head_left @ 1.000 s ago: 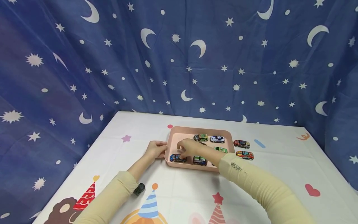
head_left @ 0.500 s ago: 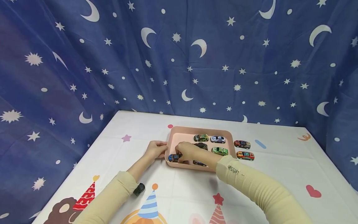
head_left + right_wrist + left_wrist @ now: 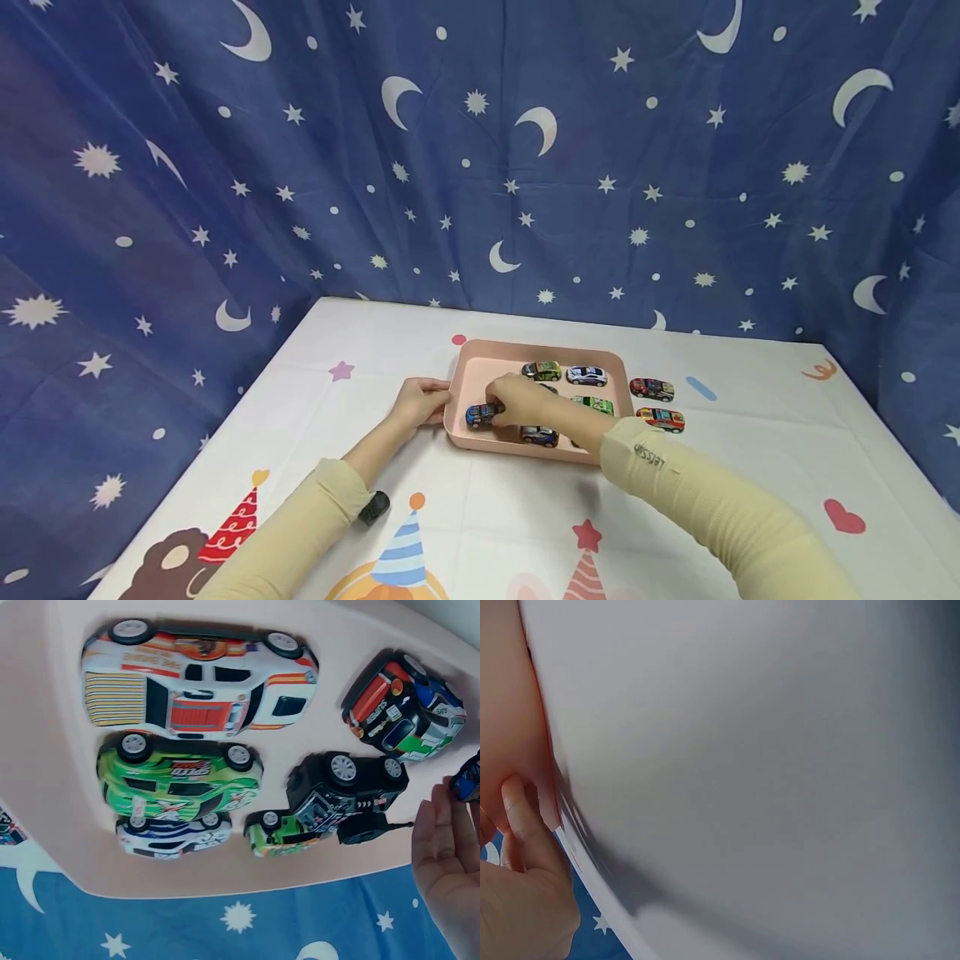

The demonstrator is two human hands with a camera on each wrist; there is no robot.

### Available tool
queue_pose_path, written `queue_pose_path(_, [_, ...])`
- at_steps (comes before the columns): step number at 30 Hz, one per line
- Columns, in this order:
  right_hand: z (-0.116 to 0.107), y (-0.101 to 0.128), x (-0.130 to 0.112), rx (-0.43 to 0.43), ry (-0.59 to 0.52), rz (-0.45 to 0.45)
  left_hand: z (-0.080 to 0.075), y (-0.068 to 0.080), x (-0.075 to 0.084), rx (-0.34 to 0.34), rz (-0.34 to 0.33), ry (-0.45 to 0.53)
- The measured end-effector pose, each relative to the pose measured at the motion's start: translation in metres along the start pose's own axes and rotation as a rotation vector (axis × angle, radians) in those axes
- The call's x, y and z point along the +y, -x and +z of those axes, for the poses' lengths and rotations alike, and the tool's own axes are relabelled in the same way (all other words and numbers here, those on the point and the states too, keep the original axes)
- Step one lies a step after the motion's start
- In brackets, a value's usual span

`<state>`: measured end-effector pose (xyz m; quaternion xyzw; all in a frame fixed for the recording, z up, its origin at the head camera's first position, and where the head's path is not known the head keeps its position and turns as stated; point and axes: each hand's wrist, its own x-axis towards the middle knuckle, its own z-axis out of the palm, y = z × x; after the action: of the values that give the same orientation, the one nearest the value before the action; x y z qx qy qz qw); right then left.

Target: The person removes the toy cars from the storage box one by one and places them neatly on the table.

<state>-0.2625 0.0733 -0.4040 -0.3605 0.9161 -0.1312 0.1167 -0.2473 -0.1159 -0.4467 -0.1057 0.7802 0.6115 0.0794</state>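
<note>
My left hand [image 3: 420, 402] pinches the left rim of a pink tray [image 3: 459, 371], its thumb against the outer wall in the left wrist view. My right hand [image 3: 521, 398] reaches over the tray and pinches a blue toy car [image 3: 478, 415] near the front left corner; only part of this car shows at the edge of the right wrist view. Beside it sits a black, green and white toy car [image 3: 405, 709]. Further along are a black jeep [image 3: 349, 791], a green car [image 3: 180, 780], a white and orange truck [image 3: 199, 686], a white car [image 3: 587, 376] and a green-yellow car [image 3: 542, 371].
Two toy cars, one black and red [image 3: 652, 388] and one red and yellow [image 3: 660, 419], stand on the table just right of the tray. A small black object [image 3: 375, 507] lies by the left sleeve. A starry blue curtain [image 3: 480, 167] hangs behind the table.
My right hand came down on the blue car and took hold of it. The car has since shifted slightly right and toward the back. My left hand stays on the tray rim.
</note>
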Motion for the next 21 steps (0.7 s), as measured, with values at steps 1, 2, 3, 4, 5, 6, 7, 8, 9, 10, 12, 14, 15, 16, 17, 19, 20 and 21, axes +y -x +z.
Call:
queue_pose_path(1, [-0.001, 0.001, 0.001, 0.012, -0.003, -0.007, 0.0, 0.0, 0.0, 0.002, -0.002, 0.001])
queue_pose_path(2, [-0.002, 0.002, 0.003, 0.024, -0.005, -0.016, 0.001, 0.0, 0.0, 0.002, -0.004, 0.004])
queue_pose_path(3, [-0.003, 0.003, 0.004, 0.035, -0.008, -0.024, 0.001, 0.001, 0.001, 0.003, -0.004, 0.002])
queue_pose_path(4, [-0.004, 0.004, 0.005, 0.043, -0.014, -0.031, 0.001, 0.001, 0.001, 0.004, -0.003, 0.003])
queue_pose_path(5, [-0.004, 0.006, 0.006, 0.051, -0.02, -0.041, 0.001, 0.001, 0.001, 0.003, -0.004, 0.005])
queue_pose_path(6, [-0.005, 0.007, 0.008, 0.059, -0.03, -0.048, 0.002, 0.001, 0.001, 0.0, -0.005, 0.008])
queue_pose_path(7, [-0.006, 0.009, 0.009, 0.067, -0.041, -0.055, 0.002, 0.001, 0.001, -0.003, -0.004, 0.01])
queue_pose_path(8, [-0.006, 0.01, 0.009, 0.074, -0.052, -0.062, 0.002, 0.001, 0.0, -0.004, -0.003, 0.012])
queue_pose_path(9, [-0.007, 0.012, 0.01, 0.082, -0.06, -0.068, 0.002, 0.001, 0.0, -0.002, -0.005, 0.013])
queue_pose_path(10, [-0.007, 0.013, 0.011, 0.089, -0.068, -0.073, 0.002, 0.001, 0.0, 0.0, -0.004, 0.015])
queue_pose_path(12, [-0.007, 0.016, 0.013, 0.105, -0.086, -0.075, 0.002, 0.002, -0.001, 0.003, -0.002, 0.013])
queue_pose_path(14, [-0.006, 0.019, 0.015, 0.12, -0.088, -0.066, 0.002, 0.001, -0.001, 0.005, 0.0, 0.012])
queue_pose_path(15, [-0.006, 0.021, 0.016, 0.125, -0.099, -0.061, 0.002, 0.001, -0.001, 0.006, 0.001, 0.01])
queue_pose_path(16, [-0.006, 0.023, 0.017, 0.13, -0.107, -0.055, 0.001, 0.001, -0.001, 0.005, 0.002, 0.008])
queue_pose_path(17, [-0.006, 0.026, 0.018, 0.137, -0.119, -0.053, 0.001, 0.001, -0.001, 0.003, 0.004, 0.006])
queue_pose_path(19, [-0.006, 0.03, 0.02, 0.152, -0.14, -0.054, 0.001, 0.001, -0.001, -0.001, 0.006, 0.005])
queue_pose_path(20, [-0.007, 0.033, 0.021, 0.16, -0.155, -0.054, 0.001, 0.001, 0.0, -0.002, 0.007, 0.005])
queue_pose_path(21, [-0.008, 0.035, 0.022, 0.17, -0.172, -0.058, 0.001, 0.001, 0.0, -0.002, 0.008, 0.004])
